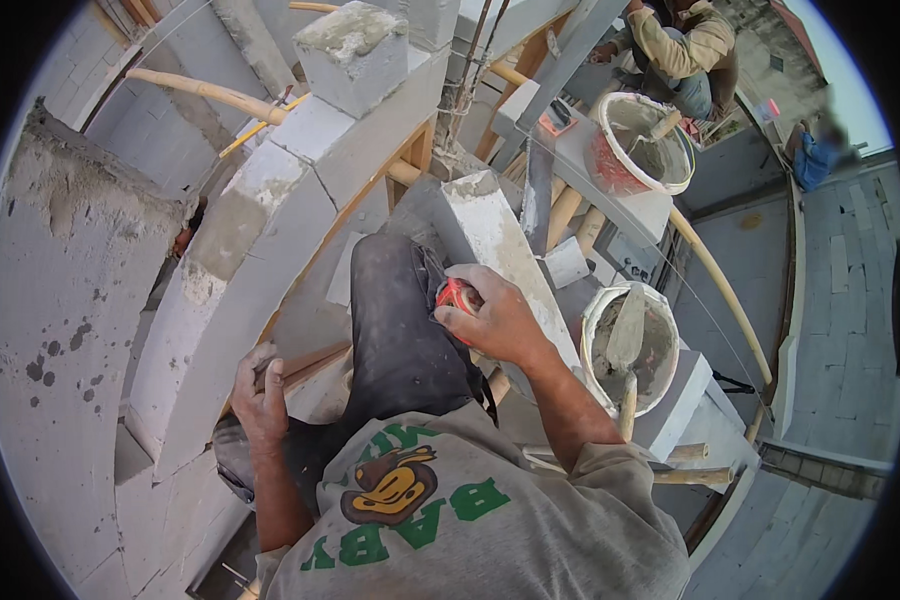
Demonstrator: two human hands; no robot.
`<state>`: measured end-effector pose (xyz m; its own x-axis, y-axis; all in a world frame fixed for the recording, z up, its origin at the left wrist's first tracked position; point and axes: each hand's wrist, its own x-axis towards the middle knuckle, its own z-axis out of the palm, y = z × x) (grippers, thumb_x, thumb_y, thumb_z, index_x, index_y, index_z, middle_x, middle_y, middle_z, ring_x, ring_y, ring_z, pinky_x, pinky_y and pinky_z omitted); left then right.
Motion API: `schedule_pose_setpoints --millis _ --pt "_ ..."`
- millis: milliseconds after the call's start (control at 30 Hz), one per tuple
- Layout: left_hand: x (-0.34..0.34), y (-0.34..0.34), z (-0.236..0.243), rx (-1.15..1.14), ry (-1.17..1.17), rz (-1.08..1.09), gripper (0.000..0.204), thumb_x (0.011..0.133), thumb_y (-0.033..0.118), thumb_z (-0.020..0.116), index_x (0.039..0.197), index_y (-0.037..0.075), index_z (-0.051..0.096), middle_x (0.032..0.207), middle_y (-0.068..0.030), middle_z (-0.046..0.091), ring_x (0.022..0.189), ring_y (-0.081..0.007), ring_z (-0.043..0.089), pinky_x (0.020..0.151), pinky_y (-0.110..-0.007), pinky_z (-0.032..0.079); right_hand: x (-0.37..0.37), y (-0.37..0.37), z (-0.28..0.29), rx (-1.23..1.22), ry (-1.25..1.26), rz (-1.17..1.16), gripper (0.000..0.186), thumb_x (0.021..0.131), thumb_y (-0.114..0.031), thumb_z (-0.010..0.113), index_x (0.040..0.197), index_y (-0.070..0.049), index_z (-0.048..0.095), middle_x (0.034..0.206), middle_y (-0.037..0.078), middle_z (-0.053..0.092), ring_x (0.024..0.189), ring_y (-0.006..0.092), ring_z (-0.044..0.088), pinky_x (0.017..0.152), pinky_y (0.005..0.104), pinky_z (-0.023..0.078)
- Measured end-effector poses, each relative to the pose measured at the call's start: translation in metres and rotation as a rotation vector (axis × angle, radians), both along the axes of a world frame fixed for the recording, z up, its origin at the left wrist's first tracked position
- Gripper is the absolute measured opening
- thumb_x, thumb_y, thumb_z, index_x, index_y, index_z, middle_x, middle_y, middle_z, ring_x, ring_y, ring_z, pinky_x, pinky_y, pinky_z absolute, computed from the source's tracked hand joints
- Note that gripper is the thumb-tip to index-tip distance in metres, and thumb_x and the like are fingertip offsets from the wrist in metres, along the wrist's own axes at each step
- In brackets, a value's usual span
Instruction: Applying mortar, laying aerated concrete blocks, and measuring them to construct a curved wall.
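Note:
My right hand is closed around a red tape measure, held against my dark trouser leg. The fingers cover part of its case, and I see no blade drawn out. On the left, my left hand holds nothing that I can make out; its thumb stands apart from the partly bent fingers. It is beside a curved wall of pale blocks, close to a brown timber piece. Whether it touches the timber I cannot tell.
To my right, a mortar bucket holds a trowel; another mortar bucket stands farther off on a block ledge. Bamboo poles and a thin line cross nearby. Two people are at the far right.

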<state>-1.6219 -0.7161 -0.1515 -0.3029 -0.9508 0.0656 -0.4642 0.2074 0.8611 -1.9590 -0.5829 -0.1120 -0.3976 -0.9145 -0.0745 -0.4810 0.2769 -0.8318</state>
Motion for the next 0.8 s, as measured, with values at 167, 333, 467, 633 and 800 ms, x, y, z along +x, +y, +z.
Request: schedule_pose_setpoints --millis 167,333,467,633,800 --pt "0.016 -0.011 0.002 0.014 0.083 0.139 0.032 0.099 0.021 0.064 0.119 -0.004 0.062 0.113 -0.0131 0.067 0.106 -0.0204 0.064 0.095 -0.033 0.049 -0.123 0.044 -0.028 0.094 0.349 -0.596 0.056 0.081 -0.039 0.075 0.117 0.002 0.063 0.109 0.025 0.066 0.102 0.0378 0.065 0.091 0.0439 0.050" --pt "0.020 -0.018 0.004 -0.031 0.118 0.212 0.033 0.102 0.021 0.060 0.122 -0.005 0.060 0.119 -0.0164 0.065 0.110 -0.0239 0.064 0.099 -0.036 0.049 -0.197 0.073 -0.080 0.388 0.464 -0.647 0.059 0.080 -0.041 0.076 0.118 0.001 0.060 0.111 0.026 0.065 0.106 0.0412 0.063 0.092 0.0473 0.050" --pt "0.020 -0.027 0.010 -0.075 0.092 0.228 0.035 0.102 0.020 0.059 0.127 -0.006 0.058 0.120 -0.0176 0.065 0.111 -0.0251 0.064 0.100 -0.037 0.048 -0.211 0.072 -0.111 0.549 0.526 -0.502 0.061 0.078 -0.040 0.079 0.118 0.001 0.057 0.114 0.026 0.063 0.112 0.0429 0.061 0.095 0.0477 0.050" --pt "0.013 -0.032 0.013 -0.095 0.079 0.262 0.035 0.102 0.020 0.059 0.127 -0.006 0.059 0.120 -0.0177 0.065 0.110 -0.0253 0.065 0.100 -0.037 0.049 -0.208 0.062 -0.127 0.706 0.446 -0.312 0.068 0.073 -0.038 0.082 0.122 0.002 0.057 0.116 0.028 0.064 0.111 0.0410 0.063 0.094 0.0455 0.052" --pt "0.006 -0.027 0.013 -0.072 0.081 0.241 0.034 0.102 0.019 0.059 0.125 -0.006 0.059 0.119 -0.0172 0.065 0.109 -0.0255 0.065 0.099 -0.037 0.050 -0.211 0.059 -0.136 1.021 0.304 0.002 0.069 0.071 -0.030 0.082 0.127 0.002 0.057 0.127 0.028 0.061 0.117 0.0397 0.062 0.096 0.0448 0.053"
